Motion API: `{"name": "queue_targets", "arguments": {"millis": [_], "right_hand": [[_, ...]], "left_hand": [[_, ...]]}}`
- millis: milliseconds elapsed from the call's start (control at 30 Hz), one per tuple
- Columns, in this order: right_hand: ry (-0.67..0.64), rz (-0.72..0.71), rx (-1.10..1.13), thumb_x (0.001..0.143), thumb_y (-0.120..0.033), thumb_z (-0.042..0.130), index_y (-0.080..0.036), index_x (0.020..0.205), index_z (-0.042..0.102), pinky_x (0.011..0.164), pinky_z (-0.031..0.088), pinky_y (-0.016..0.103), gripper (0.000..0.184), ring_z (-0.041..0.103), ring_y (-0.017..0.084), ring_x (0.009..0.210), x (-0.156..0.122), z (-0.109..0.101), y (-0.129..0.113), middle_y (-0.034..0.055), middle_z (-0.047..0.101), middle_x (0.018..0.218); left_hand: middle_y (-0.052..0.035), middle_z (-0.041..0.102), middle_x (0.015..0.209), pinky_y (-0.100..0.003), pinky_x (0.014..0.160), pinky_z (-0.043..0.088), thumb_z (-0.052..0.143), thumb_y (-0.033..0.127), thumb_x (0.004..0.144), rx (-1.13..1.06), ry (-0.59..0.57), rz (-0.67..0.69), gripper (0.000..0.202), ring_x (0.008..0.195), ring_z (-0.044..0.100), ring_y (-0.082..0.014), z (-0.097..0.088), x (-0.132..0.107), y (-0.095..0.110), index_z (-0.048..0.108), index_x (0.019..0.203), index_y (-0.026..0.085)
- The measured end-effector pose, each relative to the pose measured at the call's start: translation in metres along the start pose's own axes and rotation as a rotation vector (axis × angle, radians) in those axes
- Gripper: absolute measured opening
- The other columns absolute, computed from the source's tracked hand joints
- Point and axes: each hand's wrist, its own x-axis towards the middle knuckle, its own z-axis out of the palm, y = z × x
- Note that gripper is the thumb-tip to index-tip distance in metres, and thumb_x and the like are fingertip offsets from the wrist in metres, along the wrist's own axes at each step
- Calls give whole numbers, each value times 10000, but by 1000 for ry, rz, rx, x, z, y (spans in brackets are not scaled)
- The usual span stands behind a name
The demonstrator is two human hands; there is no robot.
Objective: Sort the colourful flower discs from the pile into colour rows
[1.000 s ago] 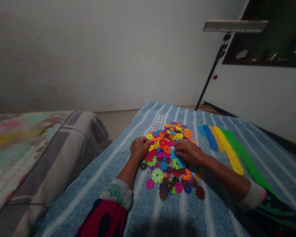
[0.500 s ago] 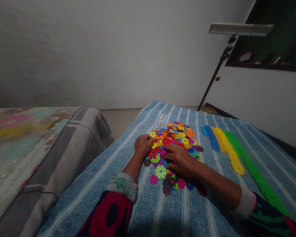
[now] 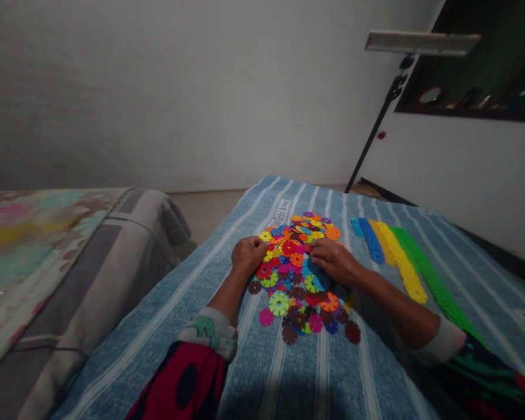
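A heap of colourful notched plastic discs (image 3: 297, 259) lies on the striped blue cloth. At the heap's left edge rests my left hand (image 3: 247, 254), fingers curled together; whatever is in them is hidden. My right hand (image 3: 336, 260) is over the right side of the heap, its fingers bent down and drawn together at the discs near a pink one. What those fingertips hold, if anything, is too small to make out. Single discs lie spread at the near side, among them a lime one (image 3: 279, 304) and a dark red one (image 3: 352, 332).
Right of the heap lie rows of joined discs by colour: blue (image 3: 371, 242), orange (image 3: 384, 245), yellow (image 3: 403, 265) and long green (image 3: 437, 286). A lamp on a black pole (image 3: 371, 134) stands behind. Another cloth-covered surface (image 3: 114, 251) is at the left.
My right hand has moved up and right across the heap, uncovering discs in the middle and near side. My left hand stays at the left edge. The view has shifted slightly.
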Motion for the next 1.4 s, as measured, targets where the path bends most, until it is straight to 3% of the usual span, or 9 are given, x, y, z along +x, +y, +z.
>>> {"name": "queue_targets", "arguments": {"millis": [133,300,400,500,733,933,1167,1400], "right_hand": [[12,221,-82,871,-170,584,-193,777,758,898,492,342,199,649,218,985,-7,-35,49,88,726,1011],[81,607,-189,810,-201,627,-187,813,788,880,499,313,162,685,231,953,-26,-74,113,71,765,944],[140,757,-205,787,-235,637,-184,813,794,858,505,308,167,700,233,930,-38,-84,141,51,774,910],[141,821,-233,776,-245,648,-194,814,798,821,507,291,163,702,232,923,-44,-84,157,44,778,891],[33,755,-298,825,-231,604,-198,822,799,718,466,229,199,689,196,872,-35,-68,173,37,772,890],[-97,737,-392,869,-254,537,-191,726,763,632,408,221,275,648,156,721,-29,-60,178,21,715,717],[-73,744,-482,879,-214,535,-181,906,776,787,432,256,245,646,223,978,-34,-59,171,112,724,1031],[25,708,-497,876,-205,554,-187,995,778,861,458,263,254,653,225,1024,-32,-68,154,87,735,1079]], "left_hand": [[-30,728,707,-263,592,380,497,428,764,-13,-2,6,322,728,643,-197,-3,3,0,719,727,197],[-28,714,678,-272,580,369,501,426,732,4,-9,16,304,705,634,-205,-5,7,0,709,697,207],[-20,700,643,-272,581,367,495,426,727,7,-12,4,297,697,629,-206,-5,7,1,705,695,218],[-23,688,621,-280,581,368,491,449,723,1,-15,-1,311,682,626,-212,-5,7,1,700,693,220],[-22,689,615,-283,586,389,497,470,712,-25,-11,-15,318,676,628,-218,-4,7,-2,695,698,222],[-13,691,614,-277,593,392,493,461,718,-16,-10,-5,324,662,622,-205,-3,8,-4,702,696,215],[-16,702,634,-266,580,386,497,463,730,-24,-15,-12,328,692,633,-206,-3,6,-3,703,712,208],[-22,704,668,-274,592,376,502,430,735,4,-22,-27,311,676,624,-197,-5,6,2,709,730,198]]}}
